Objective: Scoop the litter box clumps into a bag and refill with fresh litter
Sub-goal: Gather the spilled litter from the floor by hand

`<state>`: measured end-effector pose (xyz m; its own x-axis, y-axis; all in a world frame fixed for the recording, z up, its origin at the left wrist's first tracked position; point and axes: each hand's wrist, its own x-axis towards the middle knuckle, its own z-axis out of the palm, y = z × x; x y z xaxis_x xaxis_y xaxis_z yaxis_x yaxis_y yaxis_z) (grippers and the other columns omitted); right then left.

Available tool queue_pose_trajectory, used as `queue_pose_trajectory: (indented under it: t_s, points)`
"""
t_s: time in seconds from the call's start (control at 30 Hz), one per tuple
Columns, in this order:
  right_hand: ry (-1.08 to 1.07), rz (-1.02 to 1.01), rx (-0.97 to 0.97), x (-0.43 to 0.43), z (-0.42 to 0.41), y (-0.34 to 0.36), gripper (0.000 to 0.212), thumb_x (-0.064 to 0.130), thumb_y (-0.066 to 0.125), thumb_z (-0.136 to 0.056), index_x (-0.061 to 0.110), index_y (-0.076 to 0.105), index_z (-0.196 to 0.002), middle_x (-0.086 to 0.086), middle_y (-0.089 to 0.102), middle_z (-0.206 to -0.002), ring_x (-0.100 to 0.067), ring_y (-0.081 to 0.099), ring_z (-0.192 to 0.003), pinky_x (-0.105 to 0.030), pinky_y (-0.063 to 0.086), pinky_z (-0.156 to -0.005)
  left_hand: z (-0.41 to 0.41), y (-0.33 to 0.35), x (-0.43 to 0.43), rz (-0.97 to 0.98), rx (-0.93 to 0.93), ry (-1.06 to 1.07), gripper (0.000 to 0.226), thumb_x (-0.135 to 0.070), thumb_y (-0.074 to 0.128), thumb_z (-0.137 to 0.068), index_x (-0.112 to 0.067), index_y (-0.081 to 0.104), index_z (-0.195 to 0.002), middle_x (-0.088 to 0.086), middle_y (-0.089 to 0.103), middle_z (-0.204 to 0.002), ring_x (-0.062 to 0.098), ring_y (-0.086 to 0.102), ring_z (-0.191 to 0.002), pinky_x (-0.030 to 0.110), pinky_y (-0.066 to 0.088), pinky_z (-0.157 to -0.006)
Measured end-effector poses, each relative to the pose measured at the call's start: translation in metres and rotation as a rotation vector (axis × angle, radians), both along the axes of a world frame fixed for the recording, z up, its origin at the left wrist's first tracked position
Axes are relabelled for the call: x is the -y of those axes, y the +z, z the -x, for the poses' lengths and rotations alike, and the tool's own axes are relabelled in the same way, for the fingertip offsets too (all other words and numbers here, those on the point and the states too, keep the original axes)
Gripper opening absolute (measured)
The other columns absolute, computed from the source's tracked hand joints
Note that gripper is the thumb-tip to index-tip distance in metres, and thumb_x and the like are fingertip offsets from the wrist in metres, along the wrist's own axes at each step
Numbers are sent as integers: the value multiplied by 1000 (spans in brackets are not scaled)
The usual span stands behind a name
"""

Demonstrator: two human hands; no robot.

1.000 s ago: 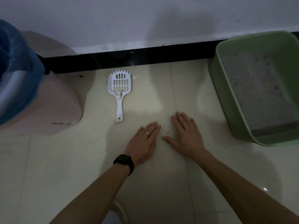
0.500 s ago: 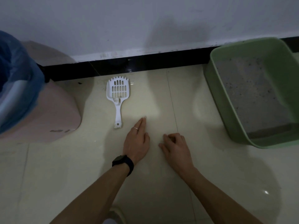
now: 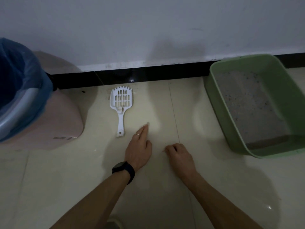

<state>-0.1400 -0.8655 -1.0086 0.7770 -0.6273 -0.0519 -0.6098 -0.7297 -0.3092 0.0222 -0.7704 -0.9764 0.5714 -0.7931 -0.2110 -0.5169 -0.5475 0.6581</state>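
Observation:
A white slotted litter scoop (image 3: pixel 121 104) lies flat on the tiled floor, handle towards me. Just right of its handle end, my left hand (image 3: pixel 139 147) rests on the floor with straight fingers held together, wearing a ring and a dark watch. It does not touch the scoop. My right hand (image 3: pixel 179 154) sits on the floor beside it with fingers curled under, holding nothing visible. A green litter box (image 3: pixel 216 96) with grey litter stands at the right. A blue bag (image 3: pixel 21 83) lines a pink bin at the left.
The pink bin (image 3: pixel 54 123) stands left of the scoop. A white wall with a black skirting strip (image 3: pixel 148 75) runs behind everything. Bare cream floor tiles (image 3: pixel 66 179) lie around my arms.
Both hands lay flat with spread fingers a second ago. My left fingers have closed together and pointed towards the scoop handle; my right fingers have curled under. The view has shifted slightly.

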Motion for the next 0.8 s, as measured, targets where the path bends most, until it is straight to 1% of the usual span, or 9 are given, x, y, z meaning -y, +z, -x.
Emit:
queue_pose_trajectory:
  t_s: [0.07,0.13,0.23,0.3,0.33,0.4,0.47,0.63,0.8]
  points:
    - [22,71,4,0,-2,3,10,21,67,-84,12,62,-82,-6,57,-79,-28,58,-72,-34,47,-47,0,5,3,0,-88,14,64,-11,42,-98,-27,24,-157,-4,31,-159,10,27,-146,18,19,-115]
    - [31,116,-11,-1,-5,5,17,10,76,-77,8,59,-77,-9,54,-74,-29,56,-67,-36,46,-49,2,10,5,20,-209,70,58,-12,42,-99,-25,32,-155,-3,35,-157,11,31,-145,26,23,-120]
    - [24,72,-10,3,-5,10,31,0,82,-64,4,54,-76,-13,54,-69,-31,54,-62,-34,49,-50,6,15,11,24,-459,278,38,-18,47,-101,-19,59,-136,-4,56,-139,11,51,-128,25,35,-111]
    - [-38,-72,-28,6,-3,13,6,2,64,-82,2,58,-82,-15,56,-79,-35,57,-71,-38,52,-61,9,17,17,13,-713,466,26,-20,50,-98,-14,71,-113,6,70,-120,18,64,-103,28,48,-93]
    - [-101,-157,-12,10,-2,15,7,3,53,-92,1,59,-90,-15,57,-89,-35,58,-83,-40,51,-72,11,19,20,-5,-866,534,27,-21,49,-98,-10,72,-106,10,72,-109,21,66,-93,30,49,-85]
    - [-115,-244,9,17,-3,21,16,13,44,-101,4,58,-101,-13,57,-104,-30,55,-98,-36,43,-84,14,24,21,-72,-1131,578,37,-26,42,-101,-3,71,-105,14,74,-103,26,68,-92,33,51,-85]
    - [-82,-314,72,22,-8,34,16,20,44,-102,10,56,-99,-8,59,-104,-24,56,-96,-31,40,-80,15,26,19,-120,-1307,548,48,-32,35,-103,-2,71,-109,14,74,-107,28,69,-103,36,52,-92]
    - [47,-396,81,24,-20,61,17,18,49,-100,13,64,-107,-4,60,-103,-19,57,-93,-29,44,-83,14,28,21,-85,-1454,603,51,-32,31,-104,2,68,-112,20,72,-113,29,67,-108,35,54,-87]
    - [73,-273,217,21,-18,66,20,20,65,-92,24,74,-109,1,67,-90,-13,58,-82,-22,43,-76,9,32,25,-41,-1458,633,50,-29,32,-104,3,69,-114,21,71,-113,30,66,-106,34,55,-86]
